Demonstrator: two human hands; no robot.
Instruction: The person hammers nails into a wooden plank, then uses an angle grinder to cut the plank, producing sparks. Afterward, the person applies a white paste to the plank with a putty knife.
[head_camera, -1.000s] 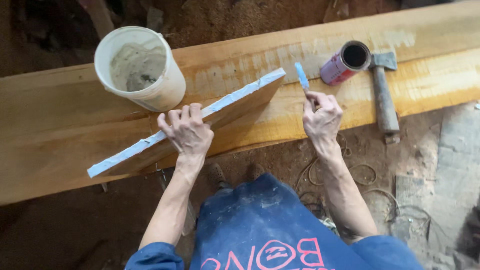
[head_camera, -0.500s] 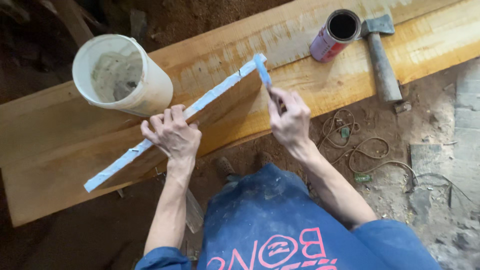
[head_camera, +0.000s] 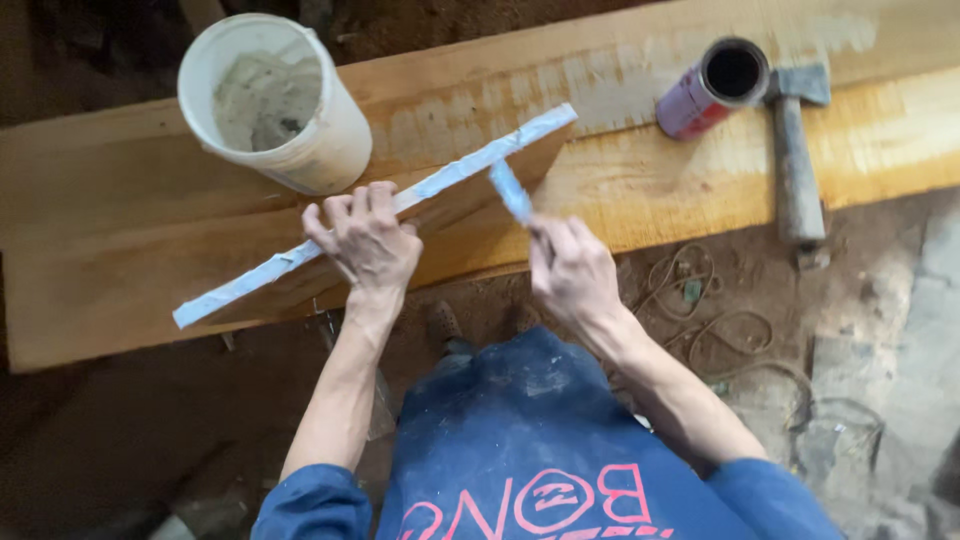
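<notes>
- The left hand (head_camera: 368, 240) lies with fingers curled over the top edge of a thin board (head_camera: 400, 215), clamped on it near its middle.
- The board stands on edge, slanting across the desk (head_camera: 120, 210) from the near left towards the far middle; its upper edge is coated in pale filler.
- The right hand (head_camera: 572, 270) is closed on a small spatula (head_camera: 510, 190), pinched at the handle end.
- The spatula's pale blue blade points away from the person and touches the board's near face, just below the coated edge, right of the left hand.
- A white bucket (head_camera: 275, 100) with grey paste inside stands at the desk's far left, just behind the board.
- A red can (head_camera: 712, 88), open end towards the camera, lies near the far right edge.
- A hatchet (head_camera: 795, 150) lies just right of the can, its handle reaching over the near edge.
- Loose cord (head_camera: 700, 300) lies on the dirt floor below the near right edge.
</notes>
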